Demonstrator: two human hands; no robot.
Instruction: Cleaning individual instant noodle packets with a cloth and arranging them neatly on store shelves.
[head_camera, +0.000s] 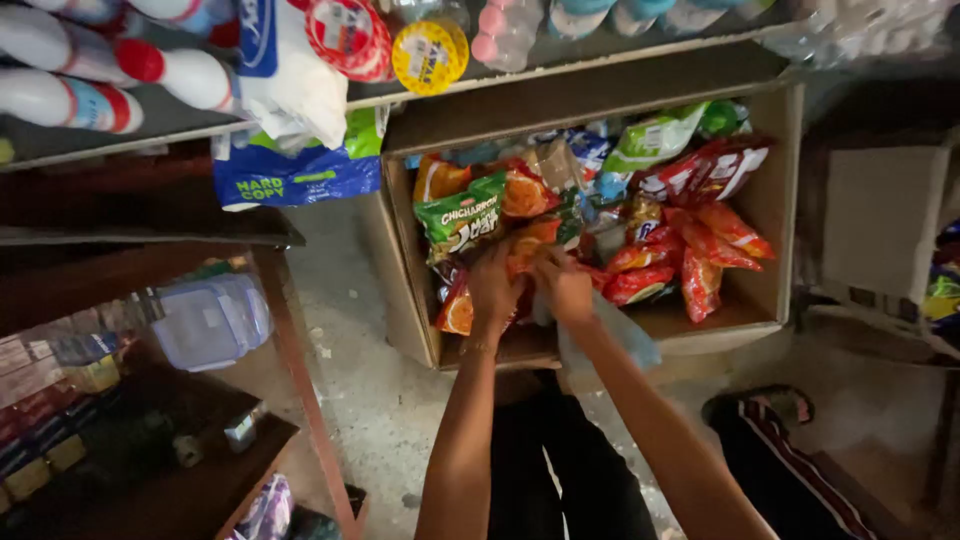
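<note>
A large cardboard box (770, 215) on the floor holds several snack packets, green, orange and red. My left hand (492, 288) reaches into the box's near left part and grips an orange snack packet (527, 243) among the pile. My right hand (565, 287) is right beside it, fingers closed on the same orange packet and on a thin clear plastic bag (620, 335) that hangs over the box's near edge. A green snack packet (460, 215) lies just above my left hand. Red packets (700, 255) fill the right side.
A wooden shelf unit (290, 350) stands at left with a clear plastic container (210, 320) and small boxes. Above, a shelf (170, 120) carries white bottles and a blue-and-white pack. A second cardboard box (880, 225) sits at right. A sandalled foot (760, 405) rests on the concrete floor.
</note>
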